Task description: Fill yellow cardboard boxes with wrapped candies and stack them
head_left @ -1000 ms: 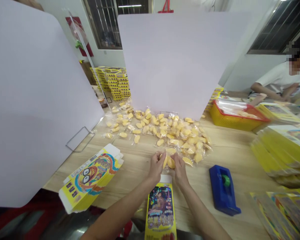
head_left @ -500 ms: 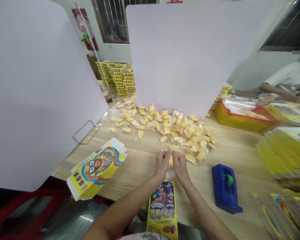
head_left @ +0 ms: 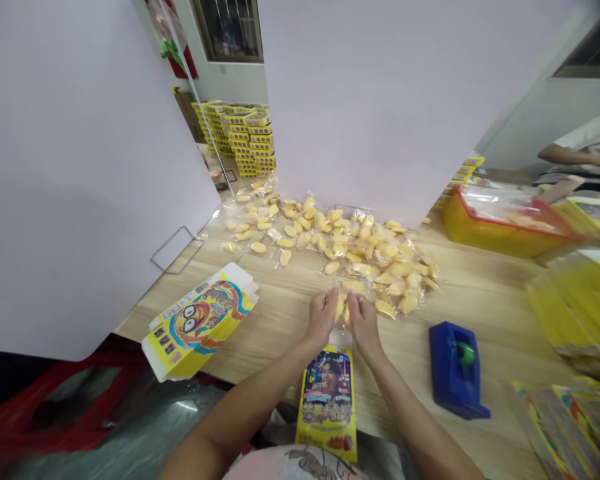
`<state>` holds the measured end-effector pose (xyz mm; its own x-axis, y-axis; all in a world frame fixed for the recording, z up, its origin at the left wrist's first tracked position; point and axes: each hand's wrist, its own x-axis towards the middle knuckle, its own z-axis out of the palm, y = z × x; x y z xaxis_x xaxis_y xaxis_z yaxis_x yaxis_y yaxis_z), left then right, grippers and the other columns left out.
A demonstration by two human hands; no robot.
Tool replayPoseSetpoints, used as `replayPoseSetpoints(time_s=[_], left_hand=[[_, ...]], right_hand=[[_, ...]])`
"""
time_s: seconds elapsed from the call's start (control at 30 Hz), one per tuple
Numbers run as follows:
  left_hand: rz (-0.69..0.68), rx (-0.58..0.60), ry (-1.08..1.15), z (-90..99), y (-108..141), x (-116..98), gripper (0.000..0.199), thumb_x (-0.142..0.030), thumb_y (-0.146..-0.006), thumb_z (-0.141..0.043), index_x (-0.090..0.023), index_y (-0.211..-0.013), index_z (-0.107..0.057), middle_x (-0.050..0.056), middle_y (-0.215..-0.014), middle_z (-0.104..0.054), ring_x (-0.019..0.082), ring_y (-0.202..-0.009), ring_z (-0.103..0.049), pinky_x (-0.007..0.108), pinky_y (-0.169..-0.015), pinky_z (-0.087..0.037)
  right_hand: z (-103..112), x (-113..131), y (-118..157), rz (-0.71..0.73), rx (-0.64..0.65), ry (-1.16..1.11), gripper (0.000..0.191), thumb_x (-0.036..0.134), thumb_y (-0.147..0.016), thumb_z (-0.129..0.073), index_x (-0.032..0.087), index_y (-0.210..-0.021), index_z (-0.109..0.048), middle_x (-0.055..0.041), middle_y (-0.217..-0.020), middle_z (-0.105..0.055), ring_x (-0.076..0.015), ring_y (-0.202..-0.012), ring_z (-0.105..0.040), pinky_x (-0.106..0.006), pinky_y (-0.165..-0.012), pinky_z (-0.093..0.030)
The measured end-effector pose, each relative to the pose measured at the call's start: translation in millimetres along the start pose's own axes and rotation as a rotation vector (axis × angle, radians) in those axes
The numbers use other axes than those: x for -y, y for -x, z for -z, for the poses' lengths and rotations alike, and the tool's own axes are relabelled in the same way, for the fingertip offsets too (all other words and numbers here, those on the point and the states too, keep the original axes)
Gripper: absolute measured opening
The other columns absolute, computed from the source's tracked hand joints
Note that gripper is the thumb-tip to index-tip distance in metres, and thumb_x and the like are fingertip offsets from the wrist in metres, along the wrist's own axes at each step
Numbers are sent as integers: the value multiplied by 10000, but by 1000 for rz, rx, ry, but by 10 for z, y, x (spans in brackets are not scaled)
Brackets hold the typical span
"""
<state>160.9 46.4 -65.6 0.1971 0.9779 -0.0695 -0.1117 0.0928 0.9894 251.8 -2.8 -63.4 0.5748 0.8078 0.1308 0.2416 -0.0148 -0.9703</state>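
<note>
My left hand (head_left: pixel 323 315) and my right hand (head_left: pixel 363 323) are close together at the near edge of a heap of clear-wrapped yellow pieces (head_left: pixel 380 257). The fingers of each are closed on a wrapped yellow piece, one at about the left fingertips and one beside the right. Just below the hands, a yellow printed box (head_left: pixel 329 403) lies at the table's front edge, its top end toward my hands. An open-ended yellow box (head_left: pixel 200 323) with a cartoon face rests on the table to the left.
A blue tape dispenser (head_left: pixel 457 370) stands to the right. Beyond it are stacked flat yellow cartons (head_left: pixel 575 313) and a yellow basket with a red rim (head_left: pixel 505 227). White panels (head_left: pixel 370 107) rise behind and left. A person's arm shows at far right.
The view has tilted down, so the scene sits higher in it. Between my hands, two yellow pieces now show where one showed before, and the hands are slightly farther apart.
</note>
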Motion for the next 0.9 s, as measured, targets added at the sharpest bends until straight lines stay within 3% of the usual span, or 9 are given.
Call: replayPoseSetpoints(time_s=[0.1,0.23,0.57,0.7,0.83,0.9], left_hand=[[14,-33,7,103,-92,-21,477,-548,-807,-546,-181,-559,-371,-63,-524,-298,72,-498,-272,213,-461,-198],[18,-4,13,166,-124,-2,475,-550,-797,-560,-184,-565,-365,-63,-523,-301,72,-493,-275,211,-456,-192],[8,61,-31,95,-34,19,473,-576,-804,-522,-189,-581,-369,-57,-542,-323,85,-519,-303,217,-492,-233],[7,107,-70,119,-29,-13,408,-496,-810,-531,-182,-577,-412,-45,-558,-359,100,-551,-342,224,-515,-266],[22,134,-97,292,-103,-58,267,-368,-786,-533,-179,-604,-481,-27,-596,-457,120,-591,-415,227,-547,-322],[34,162,-115,398,-124,-64,177,-310,-743,-565,-175,-639,-514,-25,-618,-499,122,-598,-443,223,-550,-339]], right_hand=[[122,-18,-33,-24,-74,10,370,467,-899,-429,185,-667,-489,34,-613,-445,-130,-604,-409,-258,-583,-318],[212,-58,-45,1,-76,56,397,488,-890,-450,195,-622,-426,43,-592,-398,-121,-584,-375,-261,-571,-295],[-6,-21,64,25,-23,-4,436,531,-879,-452,208,-597,-374,42,-573,-373,-120,-565,-349,-266,-545,-281],[-20,-22,77,-25,26,-92,373,484,-867,-477,198,-632,-434,29,-613,-432,-129,-599,-398,-262,-568,-320],[81,-125,33,-121,-32,-200,265,431,-821,-492,184,-738,-540,-27,-788,-565,-174,-761,-504,-282,-659,-400],[114,-192,29,-144,-50,-222,233,416,-799,-512,185,-805,-544,-21,-795,-570,-172,-747,-517,-282,-653,-415]])
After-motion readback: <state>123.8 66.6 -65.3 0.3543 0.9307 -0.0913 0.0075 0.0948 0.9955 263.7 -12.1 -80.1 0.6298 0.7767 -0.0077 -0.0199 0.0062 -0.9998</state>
